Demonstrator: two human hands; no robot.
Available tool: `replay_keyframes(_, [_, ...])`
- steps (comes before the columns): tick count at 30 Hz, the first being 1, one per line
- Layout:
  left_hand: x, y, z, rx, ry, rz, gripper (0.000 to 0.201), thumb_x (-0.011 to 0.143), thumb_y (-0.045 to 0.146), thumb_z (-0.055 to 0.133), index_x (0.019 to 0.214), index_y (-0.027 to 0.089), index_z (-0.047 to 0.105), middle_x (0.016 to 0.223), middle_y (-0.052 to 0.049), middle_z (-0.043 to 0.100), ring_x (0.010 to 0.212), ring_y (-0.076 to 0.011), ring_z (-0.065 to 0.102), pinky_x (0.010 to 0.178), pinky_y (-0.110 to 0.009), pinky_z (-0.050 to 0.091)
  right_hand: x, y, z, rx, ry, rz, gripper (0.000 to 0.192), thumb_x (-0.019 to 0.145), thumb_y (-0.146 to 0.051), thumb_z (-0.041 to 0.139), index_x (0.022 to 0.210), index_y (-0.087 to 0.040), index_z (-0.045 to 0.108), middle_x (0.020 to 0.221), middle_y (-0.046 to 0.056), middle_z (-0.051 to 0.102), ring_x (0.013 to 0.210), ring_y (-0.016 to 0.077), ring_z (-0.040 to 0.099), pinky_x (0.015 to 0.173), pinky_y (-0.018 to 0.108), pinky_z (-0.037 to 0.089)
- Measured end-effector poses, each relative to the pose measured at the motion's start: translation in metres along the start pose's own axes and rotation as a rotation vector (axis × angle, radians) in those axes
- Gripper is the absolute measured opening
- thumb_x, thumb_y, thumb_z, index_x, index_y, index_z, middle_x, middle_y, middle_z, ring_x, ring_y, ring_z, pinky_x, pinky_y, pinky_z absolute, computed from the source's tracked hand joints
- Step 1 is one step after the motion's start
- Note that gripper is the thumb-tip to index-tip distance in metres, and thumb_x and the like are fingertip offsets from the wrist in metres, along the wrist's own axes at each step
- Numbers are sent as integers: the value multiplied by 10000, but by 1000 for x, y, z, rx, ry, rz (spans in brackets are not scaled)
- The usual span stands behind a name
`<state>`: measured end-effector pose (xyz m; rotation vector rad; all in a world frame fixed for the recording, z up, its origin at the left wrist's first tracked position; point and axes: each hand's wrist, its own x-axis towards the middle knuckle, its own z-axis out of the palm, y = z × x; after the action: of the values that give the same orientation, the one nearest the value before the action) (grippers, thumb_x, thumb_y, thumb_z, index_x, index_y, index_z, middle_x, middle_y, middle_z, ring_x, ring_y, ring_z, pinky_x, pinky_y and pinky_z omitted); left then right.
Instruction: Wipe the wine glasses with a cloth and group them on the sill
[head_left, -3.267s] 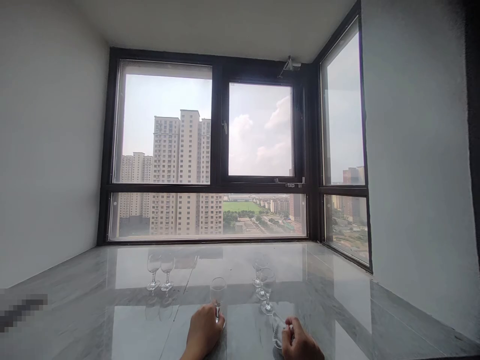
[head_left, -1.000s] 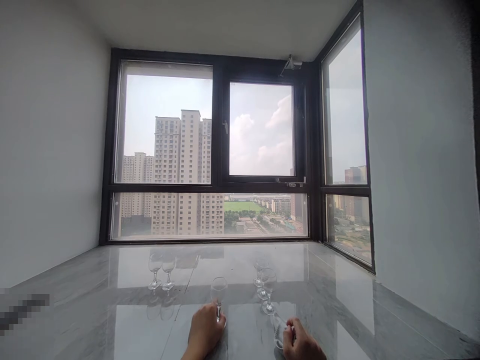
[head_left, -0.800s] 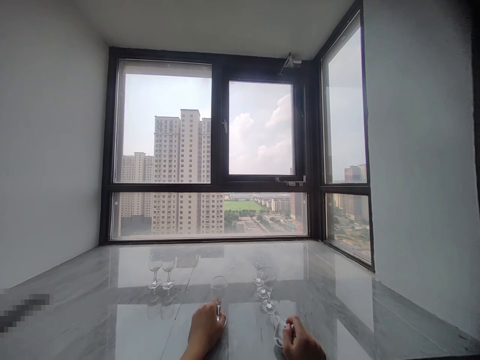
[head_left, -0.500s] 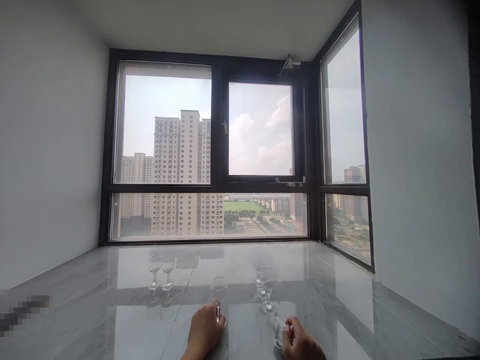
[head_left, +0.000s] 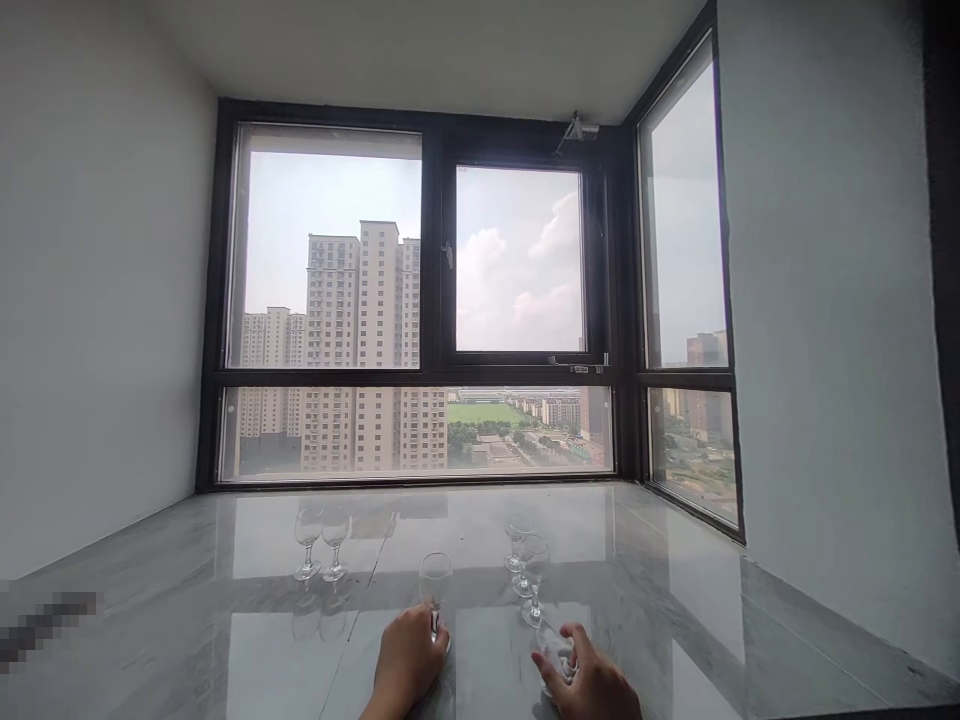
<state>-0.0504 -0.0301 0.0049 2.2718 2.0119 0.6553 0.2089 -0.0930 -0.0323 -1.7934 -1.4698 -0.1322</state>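
My left hand (head_left: 412, 645) is closed around the stem of a clear stemmed glass (head_left: 436, 568), whose bowl rises above the fingers. My right hand (head_left: 589, 680) has thumb and forefinger spread apart beside another clear glass (head_left: 553, 640); its lower part is partly hidden by the hand, and I cannot tell whether the fingers touch it. Just beyond stands an upright stemmed glass (head_left: 534, 562), with more stemmed glasses (head_left: 517, 535) close behind it, overlapping in view. Two upright stemmed glasses (head_left: 307, 530) stand side by side farther left.
The glasses stand on a glossy grey marbled sill (head_left: 187, 600) that mirrors the window. Dark window frames (head_left: 420, 378) close off the back and right corner. Walls rise at the left (head_left: 97, 300) and right (head_left: 832, 350). A blurred patch (head_left: 45, 625) lies at the left edge.
My right hand's fingers have gone from pinched together to spread apart, and the hand has shifted slightly left. My left hand keeps its hold on the stem.
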Motion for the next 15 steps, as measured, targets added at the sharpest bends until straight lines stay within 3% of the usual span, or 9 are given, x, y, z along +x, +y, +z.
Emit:
replay_keyframes(7, [1,-3,5,-10,17,5,266,848,343,443,965,210,641,878,-67,719,870,-233,663,740,-314,424,2,-6,-8,-24,-77,-44,355,770,-266,575,1122,-270,526,800,-12,662,734,169,653,650,252,414])
replay_keyframes(15, [3,-5,9,-7,10,-19,245,840,337,452,921,206,643,915,-85,709,876,-236,647,737,-322,422,1,-5,5,55,-17,-82,380,756,-158,477,1112,-261,562,731,-4,643,629,149,625,606,221,429])
